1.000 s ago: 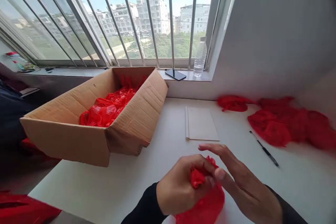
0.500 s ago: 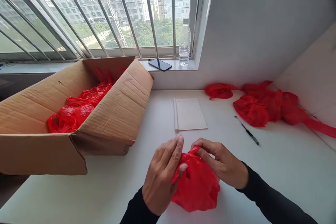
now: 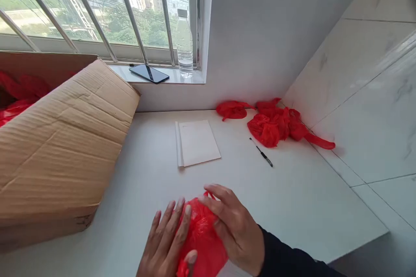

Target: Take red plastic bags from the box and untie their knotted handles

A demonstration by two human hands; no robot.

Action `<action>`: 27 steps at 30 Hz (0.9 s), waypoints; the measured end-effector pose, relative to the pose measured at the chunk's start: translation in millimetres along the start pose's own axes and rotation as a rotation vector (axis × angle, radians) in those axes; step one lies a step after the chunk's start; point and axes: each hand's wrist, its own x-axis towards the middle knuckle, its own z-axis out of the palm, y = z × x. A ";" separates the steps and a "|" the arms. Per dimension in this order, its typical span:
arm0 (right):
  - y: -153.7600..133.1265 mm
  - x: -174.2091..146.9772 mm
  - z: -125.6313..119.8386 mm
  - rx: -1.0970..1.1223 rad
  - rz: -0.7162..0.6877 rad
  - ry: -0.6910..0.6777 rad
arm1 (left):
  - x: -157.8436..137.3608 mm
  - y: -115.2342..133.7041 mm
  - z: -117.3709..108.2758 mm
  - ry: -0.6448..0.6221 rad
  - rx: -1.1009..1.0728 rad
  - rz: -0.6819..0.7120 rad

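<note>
A crumpled red plastic bag (image 3: 204,242) sits on the white table at the bottom of the view, between my two hands. My left hand (image 3: 167,238) lies along its left side with fingers stretched out flat and the thumb over the front. On the right, my right hand (image 3: 235,229) has its fingers curled about the bag's gathered top, where a small red loop shows between them. What is inside the bag is hidden. A whitish patch, which I cannot make out, shows below my right hand.
A cardboard box (image 3: 65,147) with red bags inside stands at left. Ahead lie a white notebook (image 3: 199,143), a black pen (image 3: 261,152) and several red bags (image 3: 276,123) by the wall. The windowsill bears a phone (image 3: 149,73) and a water bottle (image 3: 185,47).
The view has turned right, so the box, notebook and pen appear further left. Both hands and the bag sit lower in view. My left hand's fingers have spread over the bag.
</note>
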 end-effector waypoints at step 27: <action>62.5 -70.3 24.6 -0.031 0.077 0.036 | -18.1 33.7 -5.5 -0.229 0.010 -0.351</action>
